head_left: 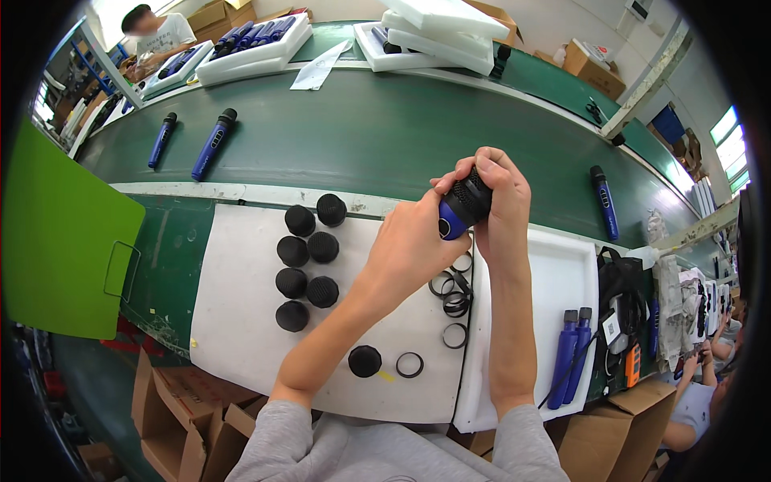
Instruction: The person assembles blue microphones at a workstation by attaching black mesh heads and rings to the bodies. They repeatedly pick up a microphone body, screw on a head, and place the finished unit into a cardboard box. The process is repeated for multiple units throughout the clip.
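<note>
The hands are together, both clamped on one microphone [459, 210] with a blue body and a black head. The left hand [414, 239] grips it from the left; the right hand [503, 197] encloses the head from the right. Black rings [456, 302] lie below the hands. Seven black mesh caps [323, 247] stand left of the left hand. A white tray [554, 269], below the right hand, carries two blue tubes [565, 353].

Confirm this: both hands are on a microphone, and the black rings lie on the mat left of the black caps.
Not left: the head view shows the black rings lying right of the black caps on the mat. The rest holds.
</note>
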{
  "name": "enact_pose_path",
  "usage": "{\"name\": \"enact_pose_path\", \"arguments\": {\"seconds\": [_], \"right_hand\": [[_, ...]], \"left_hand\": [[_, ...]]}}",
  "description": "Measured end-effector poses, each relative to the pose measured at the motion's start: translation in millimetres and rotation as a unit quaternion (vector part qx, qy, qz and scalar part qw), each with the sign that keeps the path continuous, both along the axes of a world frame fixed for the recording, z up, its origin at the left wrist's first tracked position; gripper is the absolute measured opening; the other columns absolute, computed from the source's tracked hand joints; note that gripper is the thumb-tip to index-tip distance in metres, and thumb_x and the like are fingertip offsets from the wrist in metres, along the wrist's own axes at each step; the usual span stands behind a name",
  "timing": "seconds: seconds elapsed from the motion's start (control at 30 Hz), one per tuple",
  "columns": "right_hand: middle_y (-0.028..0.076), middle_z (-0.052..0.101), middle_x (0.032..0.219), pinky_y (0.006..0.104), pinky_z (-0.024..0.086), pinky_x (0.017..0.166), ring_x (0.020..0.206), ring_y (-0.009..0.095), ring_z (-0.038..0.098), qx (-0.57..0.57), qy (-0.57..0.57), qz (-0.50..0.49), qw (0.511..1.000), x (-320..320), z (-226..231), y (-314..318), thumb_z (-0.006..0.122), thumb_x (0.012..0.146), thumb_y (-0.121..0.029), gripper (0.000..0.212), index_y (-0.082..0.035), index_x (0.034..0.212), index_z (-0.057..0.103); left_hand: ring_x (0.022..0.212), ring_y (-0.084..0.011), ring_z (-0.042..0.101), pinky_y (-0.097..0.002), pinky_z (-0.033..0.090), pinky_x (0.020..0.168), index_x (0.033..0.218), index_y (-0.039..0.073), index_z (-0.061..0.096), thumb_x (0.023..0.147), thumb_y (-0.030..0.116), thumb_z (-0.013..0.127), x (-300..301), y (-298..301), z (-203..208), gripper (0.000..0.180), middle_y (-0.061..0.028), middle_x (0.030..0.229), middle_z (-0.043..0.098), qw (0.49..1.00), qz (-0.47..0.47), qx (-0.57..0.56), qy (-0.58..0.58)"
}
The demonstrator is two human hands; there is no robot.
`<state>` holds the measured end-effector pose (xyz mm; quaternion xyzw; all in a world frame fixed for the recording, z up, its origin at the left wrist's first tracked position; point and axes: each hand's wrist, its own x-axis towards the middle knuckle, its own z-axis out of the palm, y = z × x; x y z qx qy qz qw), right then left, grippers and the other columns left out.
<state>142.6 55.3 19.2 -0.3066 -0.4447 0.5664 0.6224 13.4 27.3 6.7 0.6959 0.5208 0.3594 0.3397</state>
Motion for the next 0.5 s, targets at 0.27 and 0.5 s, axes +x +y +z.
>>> {"name": "enact_pose_path", "arguments": {"seconds": [0.27, 0.5], "right_hand": [[0.013, 0.065, 0.085, 0.0352, 0.06, 0.074, 0.076, 0.026, 0.072, -0.035, 0.02, -0.048, 0.998, -6.0, -5.5, -0.6, 0.055, 0.095, -0.018, 0.02, 0.001, 0.1, 0.055], [0.014, 0.068, 0.086, 0.0317, 0.058, 0.074, 0.079, 0.025, 0.072, -0.071, -0.026, -0.094, 0.993, -12.6, -4.3, -4.1, 0.057, 0.098, -0.026, 0.027, 0.002, 0.1, 0.057]], "left_hand": [[0.07, -0.0392, 0.068, -0.045, 0.055, 0.065, 0.105, -0.007, 0.058, 0.073, 0.012, 0.074, 1.8, -1.9, -3.3, 0.041, -0.0209, 0.074, 0.067, 0.995, 0.039, 0.038, 0.079], [0.072, -0.0377, 0.068, -0.0434, 0.054, 0.066, 0.109, -0.005, 0.06, 0.07, 0.013, 0.075, -0.1, -0.7, 3.2, 0.046, -0.02, 0.078, 0.068, 0.991, 0.064, 0.03, 0.117]]}}
